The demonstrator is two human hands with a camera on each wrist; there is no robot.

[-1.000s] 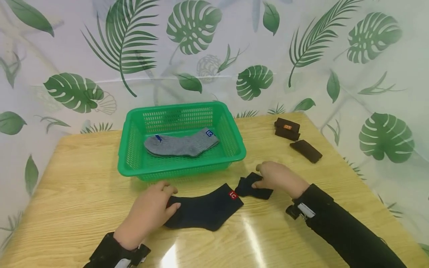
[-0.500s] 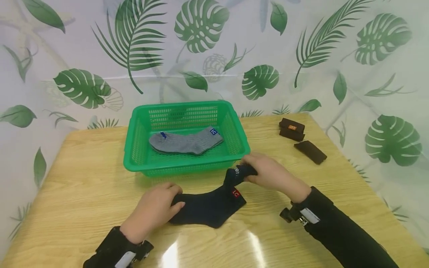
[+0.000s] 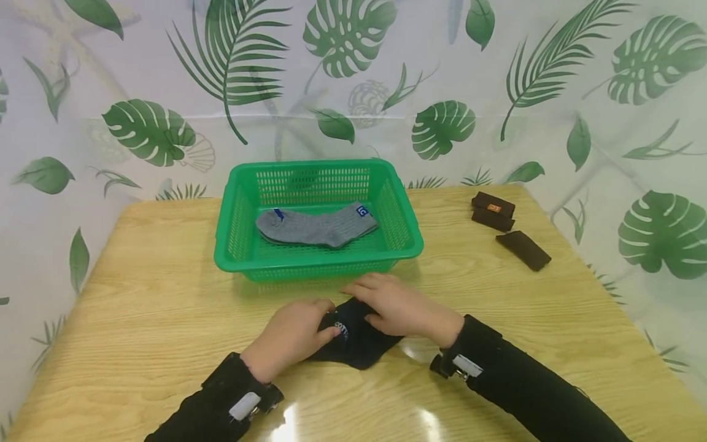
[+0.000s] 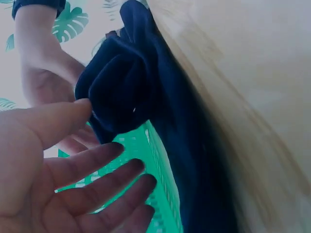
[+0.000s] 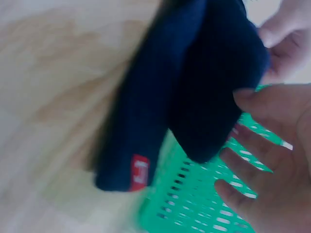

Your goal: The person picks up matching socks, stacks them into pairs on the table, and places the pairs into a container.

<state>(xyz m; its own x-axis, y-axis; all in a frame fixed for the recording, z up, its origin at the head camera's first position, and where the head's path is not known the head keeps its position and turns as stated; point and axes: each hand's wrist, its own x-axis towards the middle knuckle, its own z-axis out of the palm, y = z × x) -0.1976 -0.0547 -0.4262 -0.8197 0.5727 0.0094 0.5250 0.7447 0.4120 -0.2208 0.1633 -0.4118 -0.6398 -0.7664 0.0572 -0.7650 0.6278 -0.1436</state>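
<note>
A flat dark navy sock [image 3: 359, 353] lies in front of the basket, its red label [image 5: 140, 172] showing in the right wrist view. Above it is a second dark sock [image 3: 348, 319] with white lettering, looped or folded in the left wrist view. My left hand [image 3: 293, 337] holds this upper sock's left end, thumb beside the lettering. My right hand [image 3: 400, 310] holds its right part between thumb and fingers. In the head view the hands cover both ends of the socks, so the exact layering is partly hidden.
A green plastic basket [image 3: 320, 264] stands just beyond the hands, with a pair of grey socks [image 3: 315, 228] inside. Folded brown socks [image 3: 493, 212] and another brown roll [image 3: 525, 250] lie at the back right of the wooden table [image 3: 160, 276]. A leaf-print cloth hangs behind.
The right hand has lifted the small dark sock from the right and brought it left over the flat one. The left hand has moved from the flat sock's toe to the upper sock.
</note>
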